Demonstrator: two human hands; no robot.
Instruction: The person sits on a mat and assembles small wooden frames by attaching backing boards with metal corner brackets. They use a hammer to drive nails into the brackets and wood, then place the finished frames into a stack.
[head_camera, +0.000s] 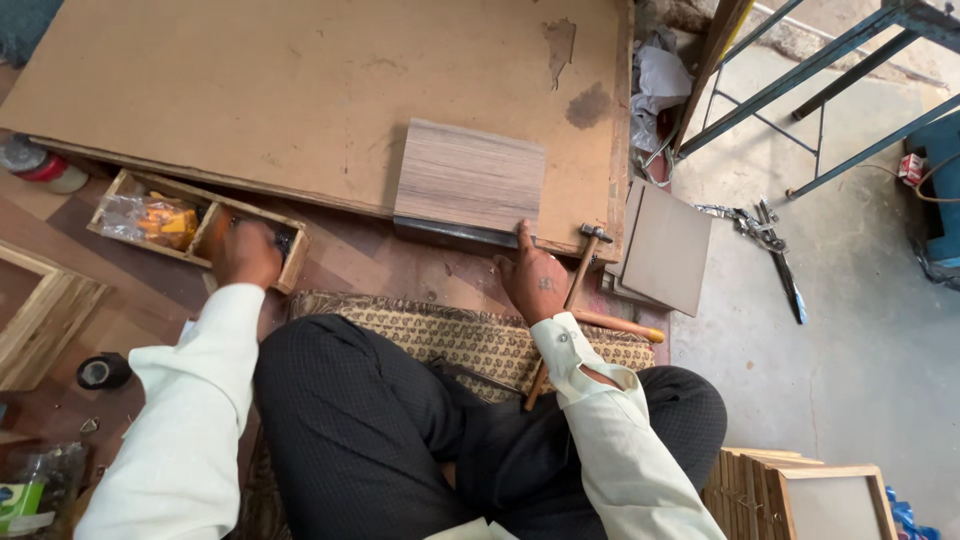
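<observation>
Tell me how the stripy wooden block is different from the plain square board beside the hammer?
The stripy block shows streaky grey-brown grain; the plain board is smooth beige. The block lies on the big brown sheet, while the board rests lower, near the concrete floor. The right hand has a finger on the block's edge; nothing touches the board. The left hand reaches into a wooden box. Both are flat, squarish pieces beside the hammer.
</observation>
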